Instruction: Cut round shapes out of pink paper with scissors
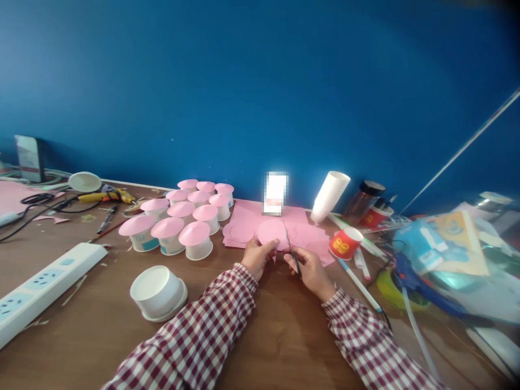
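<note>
My left hand [259, 257] pinches the lower left edge of a round piece of pink paper [271, 232], thumb on top. In my right hand [309, 266] is a pair of scissors [296, 260], its dark handles in my fingers and its blades pointing away from me along the right edge of the round paper. Beneath and behind both hands lie pink paper sheets [239, 222], some with curved edges. To the left stand several upturned white paper cups [198, 251], each topped with a shallow pink paper cone [194, 233].
Nearer me on the left are upturned white bowls [152, 287] and a power strip [49, 290]. A yellow glue gun [101, 196] lies behind. On the right are a red cup [345, 244], leaning white cups [331, 195], a marker [359, 284] and a blue glue gun [422, 287].
</note>
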Demonstrator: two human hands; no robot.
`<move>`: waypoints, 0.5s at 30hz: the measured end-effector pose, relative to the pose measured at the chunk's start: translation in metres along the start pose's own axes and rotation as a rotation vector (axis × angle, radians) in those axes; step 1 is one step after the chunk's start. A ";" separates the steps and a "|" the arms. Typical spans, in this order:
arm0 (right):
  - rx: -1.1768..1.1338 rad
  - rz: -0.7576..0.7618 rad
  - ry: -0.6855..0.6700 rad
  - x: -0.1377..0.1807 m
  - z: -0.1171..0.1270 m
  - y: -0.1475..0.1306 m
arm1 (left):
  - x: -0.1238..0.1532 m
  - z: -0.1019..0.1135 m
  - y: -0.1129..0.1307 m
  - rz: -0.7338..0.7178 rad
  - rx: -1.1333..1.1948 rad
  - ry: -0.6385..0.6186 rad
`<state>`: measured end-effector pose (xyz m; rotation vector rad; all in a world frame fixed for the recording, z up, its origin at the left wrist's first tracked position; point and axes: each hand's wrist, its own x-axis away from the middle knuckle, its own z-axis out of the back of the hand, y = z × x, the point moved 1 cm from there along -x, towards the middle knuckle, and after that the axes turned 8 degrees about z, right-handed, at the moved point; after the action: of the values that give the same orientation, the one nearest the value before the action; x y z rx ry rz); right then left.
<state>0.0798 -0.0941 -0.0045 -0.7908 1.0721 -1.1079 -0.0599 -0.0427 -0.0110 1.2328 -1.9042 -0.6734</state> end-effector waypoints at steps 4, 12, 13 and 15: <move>0.018 0.014 -0.002 0.000 0.001 0.000 | 0.000 0.000 0.000 -0.004 0.005 -0.006; 0.003 0.001 0.002 0.000 0.000 0.000 | 0.000 0.000 0.001 0.006 0.016 0.008; 0.006 0.007 0.003 0.000 0.000 0.000 | -0.001 0.000 0.001 0.007 0.017 0.007; 0.007 0.014 0.003 0.000 0.000 0.001 | -0.001 0.000 0.000 0.009 0.015 0.012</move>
<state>0.0801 -0.0937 -0.0055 -0.7752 1.0737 -1.1009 -0.0595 -0.0416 -0.0110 1.2341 -1.9067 -0.6468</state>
